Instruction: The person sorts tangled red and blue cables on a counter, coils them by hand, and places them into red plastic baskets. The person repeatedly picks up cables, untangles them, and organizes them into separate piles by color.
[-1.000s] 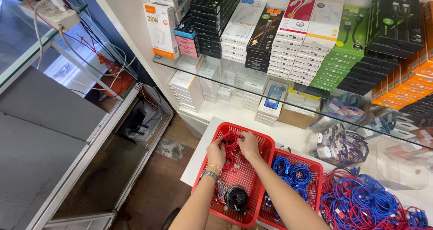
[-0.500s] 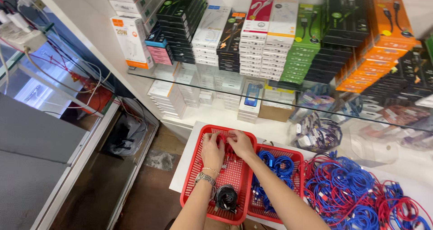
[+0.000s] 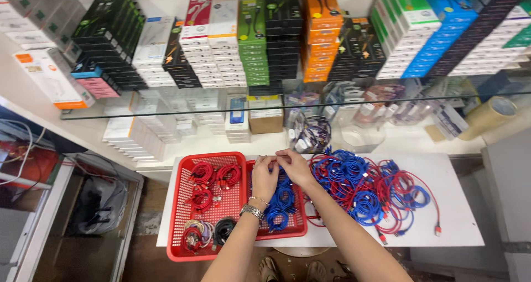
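Fingers of left hand (image 3: pixel 264 178) and right hand (image 3: pixel 294 166) pinch together over the small red tray (image 3: pixel 296 226) mid-bench, apparently on a blue cable (image 3: pixel 282 196), hidden. Advise tight, even coils, set flat beside those already there.

Colourful flat boxes (image 3: pixel 310 38) stacked along the glass shelf (image 3: pixel 166 111).

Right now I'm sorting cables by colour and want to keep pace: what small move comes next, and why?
Probably lower the cable both hands, left hand and right hand, are working into the smaller red basket. They hover right over its blue coiled cables; red coils sit in the larger red basket.
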